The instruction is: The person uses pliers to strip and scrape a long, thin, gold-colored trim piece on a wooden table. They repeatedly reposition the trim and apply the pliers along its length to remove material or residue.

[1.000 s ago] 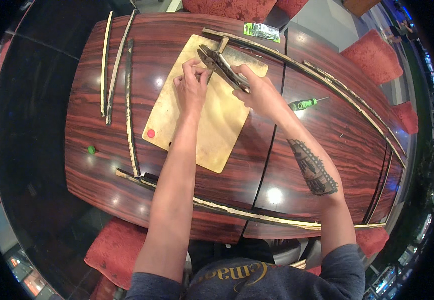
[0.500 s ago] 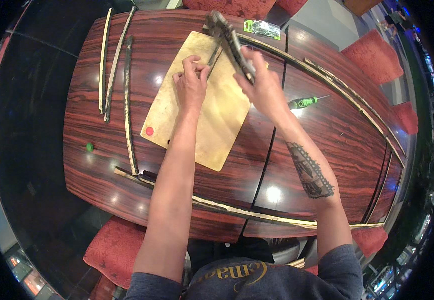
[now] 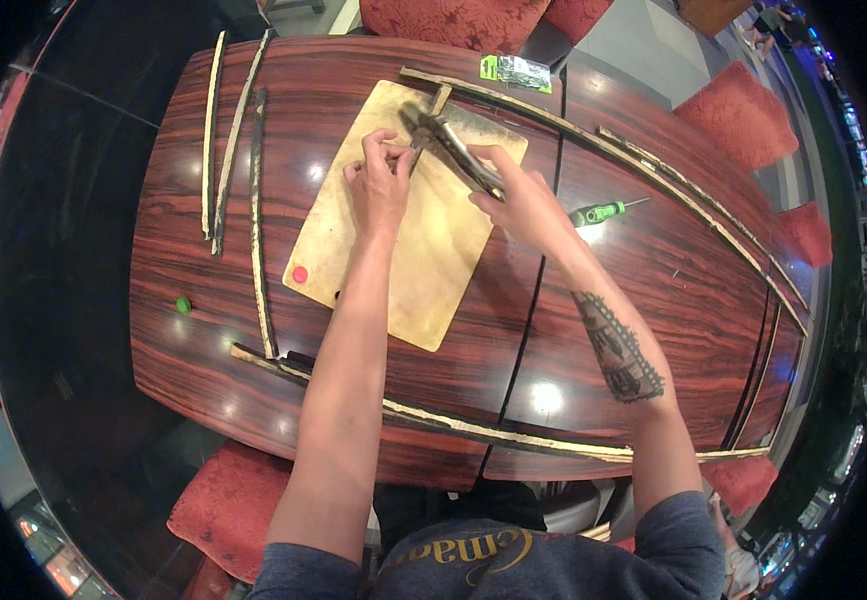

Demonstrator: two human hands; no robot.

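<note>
A hammer (image 3: 459, 150), its head smeared by motion, is gripped in my right hand (image 3: 526, 205) over the upper part of a worn yellow cutting board (image 3: 439, 260). Its head is just above my left fingertips. My left hand (image 3: 378, 185) rests at the board's upper left, fingers curled into a pinch; what they hold is too small to tell. Beside those fingertips, partly hidden by the hammer, a narrow dark strip with a pale wooden end (image 3: 442, 98) reaches toward the board's far edge.
Long thin wooden strips (image 3: 257, 220) lie at the left, while another strip (image 3: 514, 432) runs along the near edge and others (image 3: 674, 180) along the far right. A green-handled screwdriver (image 3: 599, 213), a flat package (image 3: 519, 73) and a green cap (image 3: 184, 305) are on the table. Red chairs (image 3: 724, 120) surround it.
My right hand has swung the hammer down and left, bringing its head close to my left fingers. The left hand stays pinched in nearly the same place. The view has shifted slightly.
</note>
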